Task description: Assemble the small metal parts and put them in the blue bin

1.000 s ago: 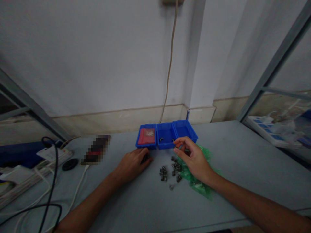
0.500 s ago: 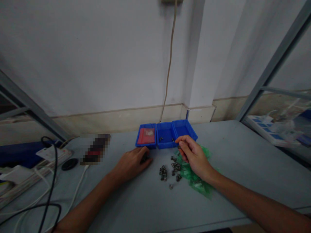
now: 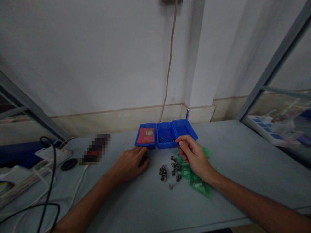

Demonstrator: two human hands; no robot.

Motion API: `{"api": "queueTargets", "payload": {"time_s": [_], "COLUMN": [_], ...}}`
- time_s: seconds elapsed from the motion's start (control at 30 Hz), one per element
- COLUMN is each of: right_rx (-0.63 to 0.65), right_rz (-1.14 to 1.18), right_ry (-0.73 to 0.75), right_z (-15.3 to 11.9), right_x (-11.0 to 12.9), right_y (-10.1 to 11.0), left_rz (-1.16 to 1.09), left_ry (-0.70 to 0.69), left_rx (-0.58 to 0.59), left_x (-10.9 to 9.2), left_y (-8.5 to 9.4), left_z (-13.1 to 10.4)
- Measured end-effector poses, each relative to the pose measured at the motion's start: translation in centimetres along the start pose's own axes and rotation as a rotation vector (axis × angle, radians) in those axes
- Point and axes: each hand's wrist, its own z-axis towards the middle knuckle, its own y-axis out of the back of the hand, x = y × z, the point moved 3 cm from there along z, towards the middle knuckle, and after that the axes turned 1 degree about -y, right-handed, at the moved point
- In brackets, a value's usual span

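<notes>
My left hand (image 3: 132, 161) rests on the table in front of the left blue bin (image 3: 136, 137), its fingers curled round small dark pieces that look like screws. Between thumb and fingers, my right hand (image 3: 193, 157) pinches a small dark screw, near the front of the right blue bin (image 3: 186, 127). A few screws lie in the middle blue bin (image 3: 166, 132). Several loose screws (image 3: 163, 173) are on the table between my hands. Under and beside my right hand is a crumpled green plastic bag (image 3: 200, 186).
A red packet (image 3: 145, 136) lies in the left bin. At the left are a blurred-out device (image 3: 96, 149), a black round object (image 3: 69, 164), a power strip (image 3: 31, 176) and cables. Another power strip (image 3: 262, 131) stands at the right behind a metal frame.
My left hand has shifted slightly to the left, its thumb closer to its fingers. My right hand stays almost where it was.
</notes>
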Motion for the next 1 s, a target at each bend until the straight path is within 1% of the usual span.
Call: {"api": "queueTargets", "payload": {"time_s": [0.17,0.37,0.57,0.7,0.87,1.0], "right_rx": [-0.004,-0.008,-0.012,-0.014,-0.008,-0.014], "right_rz": [-0.006,-0.013,-0.022,-0.015,0.002,0.000], "right_ry": [-0.008,-0.012,-0.010,-0.006,-0.006,-0.010], "right_z": [0.04,0.09,0.13,0.14,0.10,0.02], "right_x": [-0.06,-0.05,-0.12,-0.16,-0.09,0.03], "right_y": [0.01,0.09,0.12,0.15,0.11,0.09], "left_rz": [0.021,0.068,0.056,-0.006,-0.114,-0.139], "left_ry": [0.012,0.136,0.117,0.122,0.140,0.139], "left_rx": [0.017,0.040,0.060,0.058,0.027,0.027], "left_x": [-0.24,0.13,-0.18,-0.36,-0.17,-0.03], "left_y": [0.04,-0.38,-0.19,0.00,-0.07,-0.10], "left_z": [0.00,-0.25,-0.18,-0.19,-0.33,-0.34]}}
